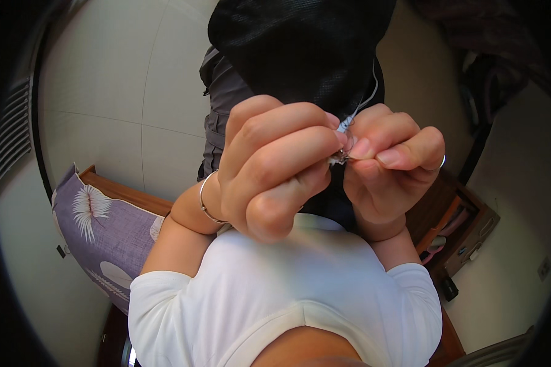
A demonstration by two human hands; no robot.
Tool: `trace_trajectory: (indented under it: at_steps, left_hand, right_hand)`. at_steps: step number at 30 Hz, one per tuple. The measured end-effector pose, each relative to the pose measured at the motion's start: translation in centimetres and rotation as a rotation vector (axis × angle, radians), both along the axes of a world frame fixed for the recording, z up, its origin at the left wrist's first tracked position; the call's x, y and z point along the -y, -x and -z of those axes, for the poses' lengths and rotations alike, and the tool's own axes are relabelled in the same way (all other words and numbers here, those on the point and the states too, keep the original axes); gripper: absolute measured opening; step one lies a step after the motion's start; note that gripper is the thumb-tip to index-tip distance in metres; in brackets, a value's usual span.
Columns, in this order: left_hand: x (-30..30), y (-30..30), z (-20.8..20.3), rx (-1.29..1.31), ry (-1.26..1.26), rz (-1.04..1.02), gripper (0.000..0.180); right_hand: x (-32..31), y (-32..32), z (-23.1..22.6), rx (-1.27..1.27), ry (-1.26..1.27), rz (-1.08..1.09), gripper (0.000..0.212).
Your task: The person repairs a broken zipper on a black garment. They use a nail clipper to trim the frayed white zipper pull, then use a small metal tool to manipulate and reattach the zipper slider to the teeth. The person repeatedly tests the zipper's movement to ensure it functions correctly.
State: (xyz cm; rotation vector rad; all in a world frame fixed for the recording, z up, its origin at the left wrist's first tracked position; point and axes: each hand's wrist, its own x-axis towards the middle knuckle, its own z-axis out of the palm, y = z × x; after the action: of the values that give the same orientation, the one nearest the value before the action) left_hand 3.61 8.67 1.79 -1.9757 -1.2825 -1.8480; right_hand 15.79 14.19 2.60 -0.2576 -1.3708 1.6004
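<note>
Both hands are raised close together in front of my chest, fingertips nearly meeting. My left hand [275,168] is closed, its thumb and fingers pinching a small beaded-looking piece with fine wire or thread [338,159]. The piece is mostly hidden by the fingers, and its exact kind is unclear. My right hand [392,156] pinches the thin strand at the piece's right side between thumb and forefinger. A pale thin cord [371,92] runs upward from between the hands, with a light blue-white bit [345,125] at its lower end. Beyond them, black textured material [306,55] lies over my lap.
At the left, a purple leaf-patterned cloth [113,223] covers wooden furniture. A wooden drawer or cabinet [465,229] with things inside stands at the right by the wall. Pale floor tiles [116,73] stretch ahead on the left; dark items [490,85] sit far right.
</note>
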Motion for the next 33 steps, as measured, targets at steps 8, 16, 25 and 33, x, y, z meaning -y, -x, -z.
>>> trace_trajectory:
  at_steps: [8, 16, 25, 33]
  left_hand:
    - [0.3, -0.2, 0.3, 0.050, 0.037, 0.064, 0.034]
    - [0.7, 0.1, -0.2, 0.068, 0.176, 0.088, 0.025]
    - [1.0, 0.8, -0.8, 0.114, 0.290, 0.184, 0.022]
    - [0.8, 0.8, -0.9, 0.302, 0.329, 0.288, 0.014]
  right_hand:
    - [0.4, 0.3, 0.6, -0.105, 0.124, -0.031, 0.026]
    - [0.7, 0.9, 0.6, -0.197, 0.307, -0.079, 0.024]
    - [-0.2, 0.5, -0.1, -0.041, 0.018, -0.015, 0.025]
    - [-0.6, -0.1, -1.4, 0.212, -0.293, 0.093, 0.024]
